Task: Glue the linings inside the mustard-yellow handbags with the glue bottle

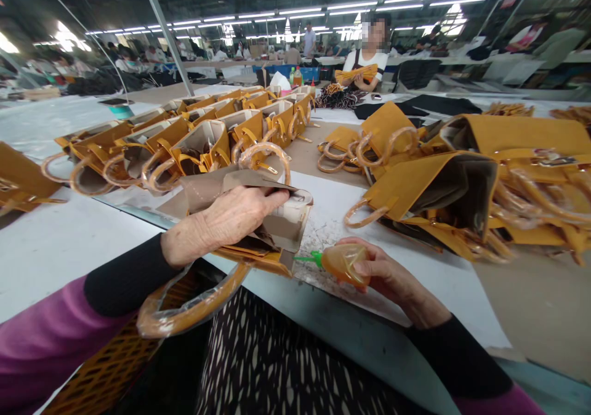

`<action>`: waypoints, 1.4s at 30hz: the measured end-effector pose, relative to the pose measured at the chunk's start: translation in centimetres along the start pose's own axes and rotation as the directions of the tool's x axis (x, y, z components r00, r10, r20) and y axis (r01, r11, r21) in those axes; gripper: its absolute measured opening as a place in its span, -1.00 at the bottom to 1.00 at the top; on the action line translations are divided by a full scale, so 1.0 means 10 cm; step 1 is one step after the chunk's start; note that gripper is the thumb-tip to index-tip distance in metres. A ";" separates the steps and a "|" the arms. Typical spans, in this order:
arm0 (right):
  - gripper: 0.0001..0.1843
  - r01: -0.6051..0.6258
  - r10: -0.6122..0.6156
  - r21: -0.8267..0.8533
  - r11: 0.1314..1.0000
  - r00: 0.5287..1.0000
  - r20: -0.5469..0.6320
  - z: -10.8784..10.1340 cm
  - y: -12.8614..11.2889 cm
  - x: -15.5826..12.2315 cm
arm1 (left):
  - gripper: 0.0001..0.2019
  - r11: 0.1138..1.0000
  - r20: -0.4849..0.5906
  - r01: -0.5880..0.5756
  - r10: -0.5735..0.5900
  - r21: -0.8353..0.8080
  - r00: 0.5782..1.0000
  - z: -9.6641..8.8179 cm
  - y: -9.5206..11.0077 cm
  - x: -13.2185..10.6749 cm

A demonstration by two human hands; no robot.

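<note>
A mustard-yellow handbag (pixel 272 260) lies on its side at the table edge, its mouth with pale lining turned to the right. One plastic-wrapped loop handle (pixel 198 307) hangs over the edge toward me; the other stands up behind the bag. My left hand (pixel 231 215) is closed on the bag's beige lining, with the fingertips hidden behind the fabric. In my right hand (pixel 383 273) is a soft squeeze bottle (pixel 344 262) of amber liquid. Its thin green nozzle (pixel 307 258) points left, at the near corner of the bag's mouth; I cannot tell whether it touches.
Rows of upright yellow handbags (pixel 203 147) stand at the back left. More handbags (pixel 438 187) are piled on the right. White paper (pixel 415 292) covers part of the table. Across it, a co-worker (pixel 369 64) holds yellow strips. A teal tape roll (pixel 120 111) sits far left.
</note>
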State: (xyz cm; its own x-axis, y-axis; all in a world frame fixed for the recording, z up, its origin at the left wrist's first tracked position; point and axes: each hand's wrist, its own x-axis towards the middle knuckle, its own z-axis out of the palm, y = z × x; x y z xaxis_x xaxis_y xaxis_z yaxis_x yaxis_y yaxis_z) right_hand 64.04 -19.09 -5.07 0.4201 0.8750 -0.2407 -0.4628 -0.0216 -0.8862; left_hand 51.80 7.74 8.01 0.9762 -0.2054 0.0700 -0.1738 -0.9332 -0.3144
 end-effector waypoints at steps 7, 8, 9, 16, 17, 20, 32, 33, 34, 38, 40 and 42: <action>-0.48 0.004 -0.007 0.151 0.988 1.000 0.018 0.00 0.01 -0.03 | -0.56 0.996 -0.086 0.008 -0.001 0.084 0.996 -0.20 0.00 -0.14; -0.48 0.009 -0.011 0.166 0.986 1.000 0.008 0.00 0.00 -0.02 | -0.55 0.995 -0.079 0.011 -0.004 0.095 0.997 -0.23 0.01 -0.14; -0.49 0.014 -0.015 0.168 0.986 1.000 0.000 0.01 0.00 0.00 | -0.54 0.995 -0.063 0.011 -0.005 0.101 0.998 -0.24 0.03 -0.15; -0.48 0.027 -0.010 0.105 0.994 0.987 -0.162 0.08 0.05 0.12 | -0.55 0.991 -0.009 -0.019 0.020 0.136 1.000 -0.11 0.12 -0.15; -0.45 0.023 -0.007 0.084 0.996 0.982 -0.189 0.08 0.06 0.13 | -0.55 0.990 -0.004 -0.005 0.005 0.144 1.000 -0.08 0.13 -0.16; -0.33 0.014 -0.010 0.013 1.000 0.968 -0.250 0.12 0.06 0.14 | -0.54 0.991 0.000 0.023 -0.023 0.132 1.000 -0.03 0.15 -0.20; -0.25 0.082 -0.317 -0.494 0.866 0.854 -0.413 0.25 0.17 0.21 | -0.58 0.993 0.008 0.040 -0.041 0.109 0.999 0.08 0.12 -0.17; -0.27 0.090 -0.331 -0.506 0.858 0.849 -0.411 0.25 0.17 0.20 | -0.59 0.994 0.006 0.045 -0.046 0.099 0.999 0.09 0.12 -0.17; -0.29 0.097 -0.345 -0.518 0.850 0.845 -0.408 0.25 0.17 0.20 | -0.59 0.995 0.001 0.053 -0.053 0.088 0.999 0.09 0.12 -0.16; -0.37 0.114 -0.375 -0.548 0.829 0.840 -0.392 0.24 0.15 0.17 | -0.59 0.997 -0.022 0.061 -0.060 0.048 0.998 0.07 0.12 -0.15; -0.41 0.127 -0.389 -0.555 0.822 0.836 -0.386 0.23 0.12 0.14 | -0.59 0.998 -0.015 0.051 -0.050 0.033 0.999 0.05 0.11 -0.13; -0.44 0.145 -0.411 -0.560 0.816 0.827 -0.384 0.21 0.10 0.12 | -0.59 0.998 0.013 0.054 -0.054 0.023 0.998 0.04 0.11 -0.11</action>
State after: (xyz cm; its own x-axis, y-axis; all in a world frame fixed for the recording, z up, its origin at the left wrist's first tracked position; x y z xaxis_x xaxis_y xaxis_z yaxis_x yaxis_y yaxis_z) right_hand 62.46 -16.99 -5.40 0.8372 0.5467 0.0127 0.1205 -0.1617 -0.9795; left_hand 50.54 7.08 7.19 0.9857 -0.1510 0.0748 -0.1181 -0.9357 -0.3323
